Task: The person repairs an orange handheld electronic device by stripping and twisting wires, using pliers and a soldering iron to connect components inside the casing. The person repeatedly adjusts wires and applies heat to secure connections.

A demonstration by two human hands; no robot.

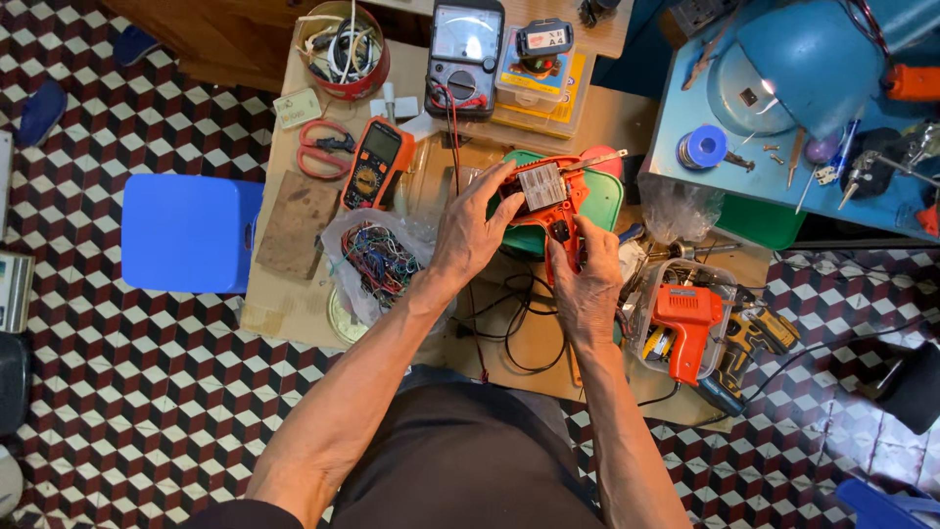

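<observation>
Both my hands hold an orange pistol-shaped soldering gun above a low wooden table. My left hand grips its body from the left, by a grey label plate. My right hand wraps the handle from below, fingers at the trigger area. The gun's metal tip points right, over a green lidded box. A black cord loops on the table beneath my hands.
An orange multimeter, red scissors, an analogue meter, a red bowl of wires and a bag of coloured wires lie left. A second orange soldering gun sits in a clear tub right. Blue stool, blue bench.
</observation>
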